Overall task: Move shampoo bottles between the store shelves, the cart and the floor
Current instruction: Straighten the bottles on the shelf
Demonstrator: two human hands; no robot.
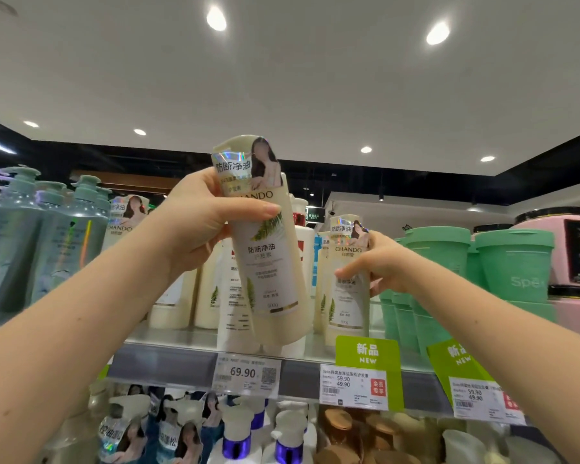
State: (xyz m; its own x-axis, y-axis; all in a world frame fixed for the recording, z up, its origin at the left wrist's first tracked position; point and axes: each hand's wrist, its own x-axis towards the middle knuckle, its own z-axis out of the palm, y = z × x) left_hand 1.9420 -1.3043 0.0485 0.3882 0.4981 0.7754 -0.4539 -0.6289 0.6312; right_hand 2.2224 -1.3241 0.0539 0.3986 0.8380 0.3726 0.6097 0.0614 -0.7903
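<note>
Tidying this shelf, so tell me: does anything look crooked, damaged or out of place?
The cream bottle in the left hand tilts, top leaning left, and its shiny neck tag looks creased. The other bottle, held by the right hand, stands upright on the shelf. No spills.

There is one camera, and it sits on the person's head. It faces the store shelf and tips up a bit, so the white ceiling fills the top half of the view. The shelf edge with its price tags runs across low down. The camera is close to the shelf: both bare arms stretch up from the bottom corners. The left hand holds a cream bottle up in the middle of the view. The right hand grips a second cream bottle a bit to the right. The lens is very wide, so lines bend near the sides. Pump bottles on a lower shelf peek in along the bottom.
</note>
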